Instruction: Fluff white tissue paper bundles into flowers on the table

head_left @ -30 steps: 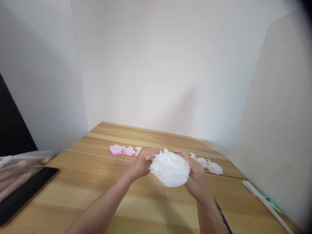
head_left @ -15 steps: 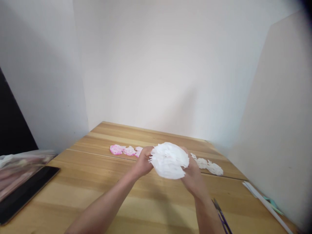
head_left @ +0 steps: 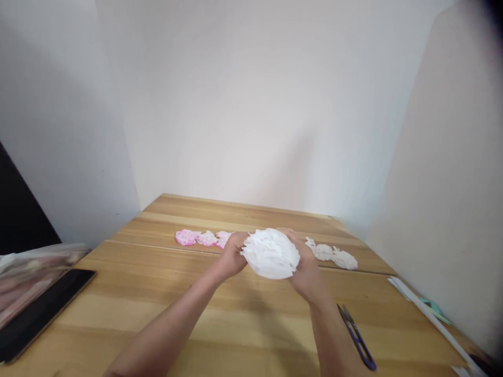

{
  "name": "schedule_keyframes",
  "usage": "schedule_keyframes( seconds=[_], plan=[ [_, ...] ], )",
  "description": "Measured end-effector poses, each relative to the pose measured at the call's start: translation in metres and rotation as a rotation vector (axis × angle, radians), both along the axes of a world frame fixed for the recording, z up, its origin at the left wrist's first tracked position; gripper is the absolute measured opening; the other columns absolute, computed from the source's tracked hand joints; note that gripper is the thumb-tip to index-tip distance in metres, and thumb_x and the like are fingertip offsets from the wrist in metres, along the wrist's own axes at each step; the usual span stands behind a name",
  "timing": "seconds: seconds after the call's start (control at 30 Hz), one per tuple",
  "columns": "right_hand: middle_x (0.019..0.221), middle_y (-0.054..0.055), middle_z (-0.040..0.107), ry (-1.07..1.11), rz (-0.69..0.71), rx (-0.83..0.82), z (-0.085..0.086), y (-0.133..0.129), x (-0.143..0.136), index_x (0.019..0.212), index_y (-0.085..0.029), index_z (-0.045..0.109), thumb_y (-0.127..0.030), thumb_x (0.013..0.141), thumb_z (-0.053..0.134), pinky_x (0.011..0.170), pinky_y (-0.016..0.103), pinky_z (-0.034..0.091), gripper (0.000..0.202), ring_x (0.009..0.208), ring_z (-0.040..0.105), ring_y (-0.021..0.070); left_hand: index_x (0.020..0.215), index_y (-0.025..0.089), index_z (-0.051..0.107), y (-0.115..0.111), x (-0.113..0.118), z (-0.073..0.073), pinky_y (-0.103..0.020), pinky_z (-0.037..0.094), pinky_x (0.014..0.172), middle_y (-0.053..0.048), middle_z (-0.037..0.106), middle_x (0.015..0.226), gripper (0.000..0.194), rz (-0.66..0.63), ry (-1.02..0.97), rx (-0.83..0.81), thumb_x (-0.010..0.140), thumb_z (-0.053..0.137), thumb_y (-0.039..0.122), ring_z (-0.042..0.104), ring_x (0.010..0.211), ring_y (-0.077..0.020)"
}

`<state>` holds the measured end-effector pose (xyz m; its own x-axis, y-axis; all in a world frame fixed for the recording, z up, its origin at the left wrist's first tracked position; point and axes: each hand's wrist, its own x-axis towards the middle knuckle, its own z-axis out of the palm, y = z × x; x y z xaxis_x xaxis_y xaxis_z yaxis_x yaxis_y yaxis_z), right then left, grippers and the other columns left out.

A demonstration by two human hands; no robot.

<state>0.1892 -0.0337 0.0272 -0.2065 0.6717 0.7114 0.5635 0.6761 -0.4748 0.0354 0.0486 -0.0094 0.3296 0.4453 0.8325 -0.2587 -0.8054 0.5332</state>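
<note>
A white ruffled paper flower (head_left: 270,254) is held up over the middle of the table, its layered face toward me. My left hand (head_left: 234,255) grips its left edge, thumb near the rim. My right hand (head_left: 304,267) holds it from the right and behind, with most fingers hidden by the petals. Behind my left hand lie pink-and-white paper flowers (head_left: 206,239) in a row. Beyond my right hand is a row of white paper flowers (head_left: 324,252). Thread snips (head_left: 357,336) with purple handles rest beside my right forearm.
On the left of the wooden table (head_left: 220,330) lie a black phone (head_left: 47,309) and a clear plastic bag (head_left: 39,277) with pinkish contents. White strips (head_left: 428,317) and a green piece (head_left: 434,309) lie along the right edge. Walls stand behind and at both sides.
The white flower has turned slightly between my hands, and my right hand has shifted a little around its edge. The snips show more fully as the view has moved.
</note>
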Motion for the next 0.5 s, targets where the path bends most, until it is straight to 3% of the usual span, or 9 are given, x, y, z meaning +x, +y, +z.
schedule_keyframes(
  seconds=[0.2,0.37,0.43,0.5],
  plan=[
    [0.117,0.009,0.061,0.039,0.052,0.026,-0.002,0.004,0.0,0.115,-0.023,0.06,-0.024,0.082,0.058,0.091,0.036,0.045,0.033,0.111,0.055,0.0236,0.051,0.014,0.051,-0.005,-0.004,-0.001,-0.022,0.042,0.053,-0.001,0.058,0.055,0.03,0.066,0.014,0.043,0.077,0.06,0.027,0.052,0.052,-0.011],
    [0.113,0.008,0.065,0.029,0.119,0.005,-0.012,0.015,-0.002,0.107,-0.022,0.065,-0.026,0.082,0.06,0.089,0.034,0.047,0.026,0.107,0.058,0.0227,0.074,0.014,0.067,-0.007,-0.012,-0.009,-0.028,0.05,0.069,-0.007,0.069,0.075,0.015,0.049,0.117,-0.131,0.074,0.066,0.029,0.062,0.07,-0.0172],
    [0.114,0.009,0.065,0.038,0.143,-0.006,-0.019,0.022,-0.002,0.103,-0.022,0.067,-0.028,0.081,0.061,0.088,0.034,0.048,0.024,0.105,0.059,0.0226,0.101,0.015,0.066,-0.007,-0.02,-0.011,-0.03,0.051,0.075,-0.009,0.07,0.09,0.035,0.041,0.147,-0.29,0.07,0.07,0.03,0.063,0.079,-0.0183],
    [0.113,0.008,0.066,0.065,0.159,-0.031,-0.029,0.032,-0.002,0.1,-0.022,0.069,-0.03,0.081,0.06,0.088,0.035,0.048,0.022,0.104,0.06,0.0225,0.131,0.018,0.048,-0.014,-0.033,-0.015,-0.031,0.052,0.076,-0.013,0.066,0.105,0.066,0.027,0.129,-0.501,0.07,0.07,0.032,0.064,0.085,-0.0183]
  ],
)
